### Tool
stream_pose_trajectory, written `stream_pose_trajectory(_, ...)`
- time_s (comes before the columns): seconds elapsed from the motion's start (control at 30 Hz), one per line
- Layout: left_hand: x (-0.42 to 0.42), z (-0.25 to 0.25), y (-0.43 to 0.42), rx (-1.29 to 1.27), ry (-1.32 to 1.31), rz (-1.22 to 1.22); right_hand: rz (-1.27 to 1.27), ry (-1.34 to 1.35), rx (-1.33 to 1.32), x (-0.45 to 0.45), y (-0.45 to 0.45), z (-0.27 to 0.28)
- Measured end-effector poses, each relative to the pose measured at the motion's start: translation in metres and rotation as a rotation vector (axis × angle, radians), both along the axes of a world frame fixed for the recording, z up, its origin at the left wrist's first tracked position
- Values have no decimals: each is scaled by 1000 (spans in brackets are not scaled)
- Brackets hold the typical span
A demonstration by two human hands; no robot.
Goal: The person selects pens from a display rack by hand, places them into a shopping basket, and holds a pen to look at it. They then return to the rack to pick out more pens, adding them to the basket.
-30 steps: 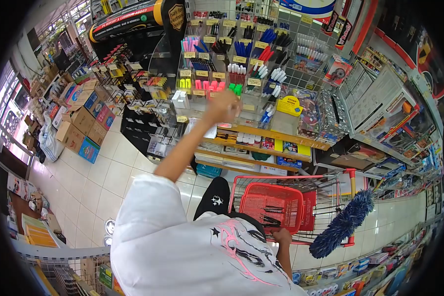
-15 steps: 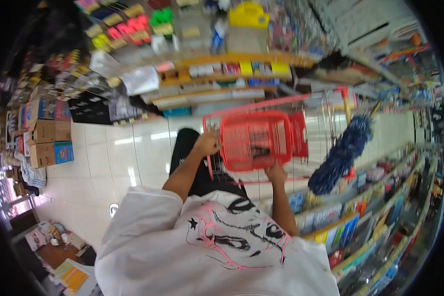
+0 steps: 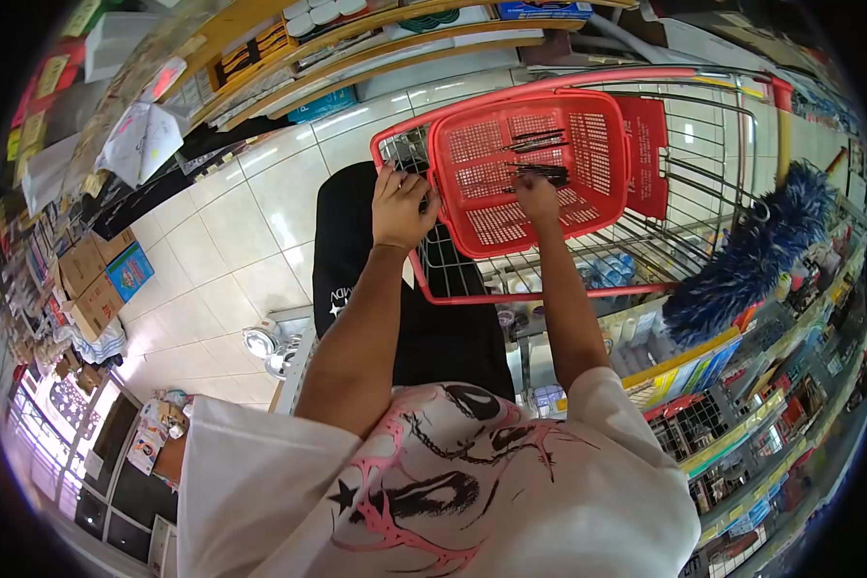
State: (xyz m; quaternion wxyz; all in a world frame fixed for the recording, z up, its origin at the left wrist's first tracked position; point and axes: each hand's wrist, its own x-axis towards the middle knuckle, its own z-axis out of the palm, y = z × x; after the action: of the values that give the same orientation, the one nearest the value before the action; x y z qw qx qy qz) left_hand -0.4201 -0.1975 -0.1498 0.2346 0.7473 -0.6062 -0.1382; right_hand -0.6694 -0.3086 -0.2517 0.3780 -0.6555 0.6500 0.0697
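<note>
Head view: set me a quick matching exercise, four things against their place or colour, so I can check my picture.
1. left hand
2. right hand
3. basket
4. fluffy duster

A. dark blue
B. red, set in the cart
C. at the cart's end, beside the basket's rim
D. by dark slim items in the basket

Pairs: 1-C, 2-D, 3-B, 4-A

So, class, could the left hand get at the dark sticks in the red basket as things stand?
Probably yes: the left hand is just beside the red basket, which is open on top. The right hand sits at the nearer bunch of dark sticks, but the farther bunch looks free.
</note>
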Motion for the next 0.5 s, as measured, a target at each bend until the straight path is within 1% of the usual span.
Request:
stream_pose_trajectory(0.03, 1, -1, -2, 9, -2, -5, -5, -2, 9, 5, -3, -25)
stream_pose_trajectory(0.1, 1, -1, -2, 22, -6, 5, -38, -141, 110, 6, 7, -88)
stream_pose_trajectory(0.13, 1, -2, -2, 21, -9, 9, -152, -159, 125, 6, 12, -119)
stream_pose_trajectory(0.17, 0, -1, -2, 30, -14, -6, -167, -165, 134, 14, 8, -131)
stream_pose_trajectory(0.23, 0, -2, -4, 44, -10, 13, -378, 3, 81, 31, 3, -142)
stream_pose_trajectory(0.27, 0, -4, -3, 25, -16, 18, -391, 1, 95, 35, 0, -142)
stream_pose_trajectory(0.3, -1, -5, -3, 37, -21, 8, -525, -2, 202, 42, -11, -128)
stream_pose_trajectory(0.33, 0, -4, -3, 38, -13, 10, -657, -6, 308, 46, -15, -131)
stream_pose_trajectory(0.37, 0, -3, -4, 35, -4, 13, -664, -11, 317, 51, -17, -133)
stream_pose_trajectory(0.43, 0, -5, -4, 36, -20, 4, -678, 94, 332, 46, -20, -156)
stream_pose_trajectory(0.47, 0, -5, -4, 38, -19, 7, -718, 126, 259, 46, -17, -165)
stream_pose_trajectory(0.5, 0, -5, -4, 42, -18, 11, -721, 122, 259, 44, -17, -172)
